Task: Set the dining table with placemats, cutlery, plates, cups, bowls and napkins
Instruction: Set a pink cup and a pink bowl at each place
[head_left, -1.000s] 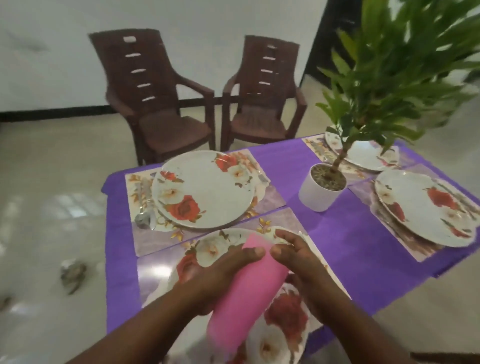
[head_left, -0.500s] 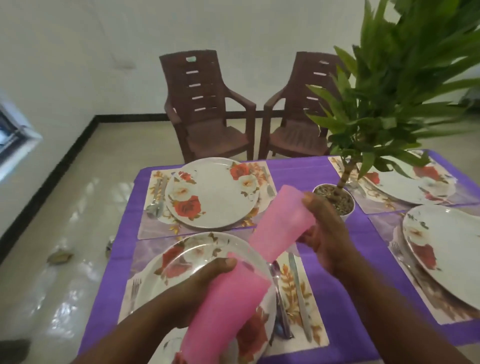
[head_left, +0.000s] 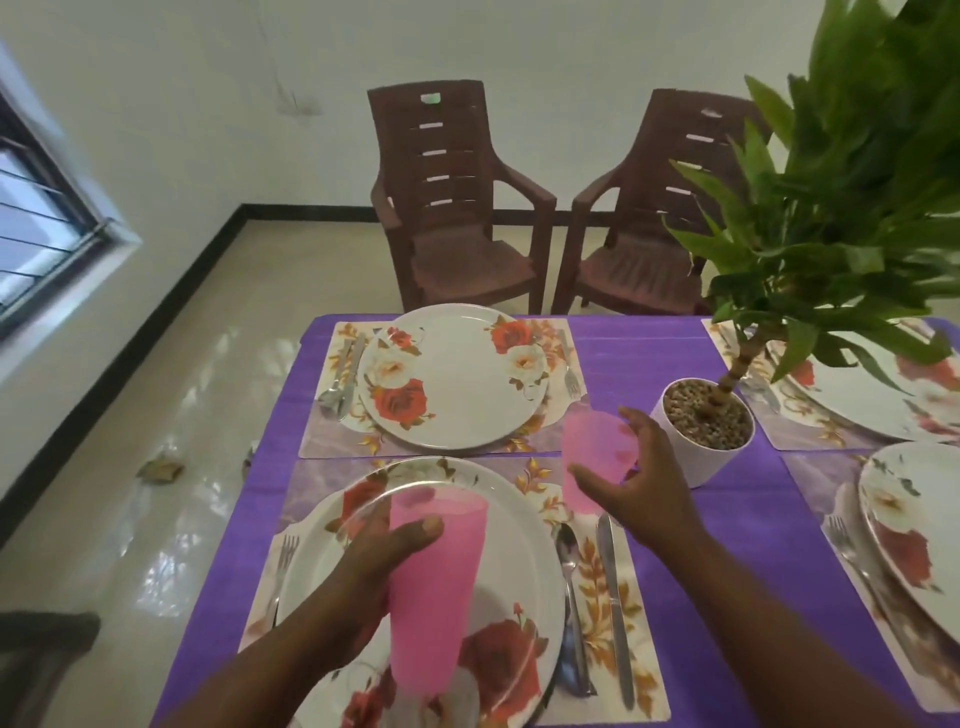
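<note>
**Inspector:** Item under handling: two pink plastic cups. The left hand (head_left: 358, 566) grips the cup stack (head_left: 434, 587) round its upper wall, thumb across the front, above the near plate (head_left: 524, 530). The right hand (head_left: 631, 478) curls round the single cup (head_left: 597, 452) at the near placemat's (head_left: 592, 587) far right corner, above the spoon (head_left: 569, 551) and knife (head_left: 610, 571). Whether its base touches down I cannot tell.

**Assessor:** Handling properties?

**Inspector:** Judged light, thin-walled, somewhat springy, smooth; unlikely to break, easily tipped. Best held mid-wall or near the rim, lightly.

**Assessor:** Surface and room?

**Inspector:** The counter (head_left: 649, 364) carries a purple cloth, floral placemats, plates and cutlery at four visible settings. A potted plant (head_left: 706, 431) stands just beside the single cup. Two brown chairs (head_left: 452, 208) stand against the wall; glossy floor, window at left.
</note>
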